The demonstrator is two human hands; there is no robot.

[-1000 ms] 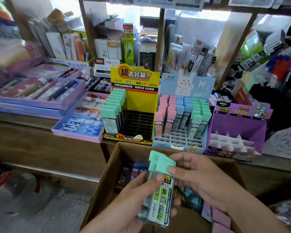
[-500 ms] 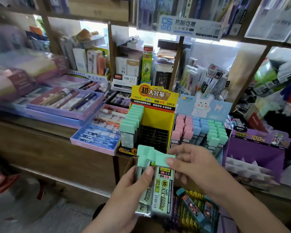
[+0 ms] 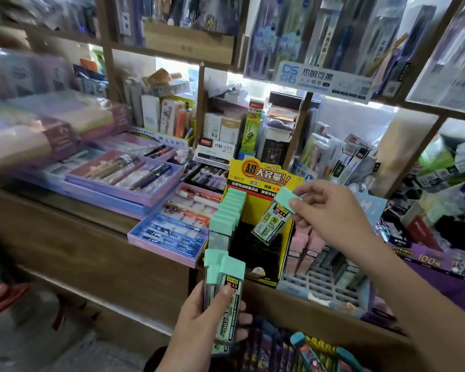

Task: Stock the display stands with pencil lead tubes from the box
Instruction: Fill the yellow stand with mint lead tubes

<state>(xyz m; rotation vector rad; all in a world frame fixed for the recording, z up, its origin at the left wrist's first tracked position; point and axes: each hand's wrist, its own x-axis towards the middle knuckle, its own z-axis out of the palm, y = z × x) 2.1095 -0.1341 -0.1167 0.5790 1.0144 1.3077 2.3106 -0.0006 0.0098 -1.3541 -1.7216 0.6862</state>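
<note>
Tube [image 3: 273,218] now pinched by right hand [image 3: 330,213] above yellow stand [image 3: 263,176], left hand [image 3: 199,323] gripping remaining bundle [image 3: 227,268].

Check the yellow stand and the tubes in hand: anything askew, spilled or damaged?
Nothing stands out. The green-capped row stands straight along the left side of the yellow stand. The single tube pinched by the right hand tilts above the stand, not yet placed. The left hand grips the spare tubes upright.

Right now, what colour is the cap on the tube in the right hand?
The cap is mint green, clearest in the head view.
</note>
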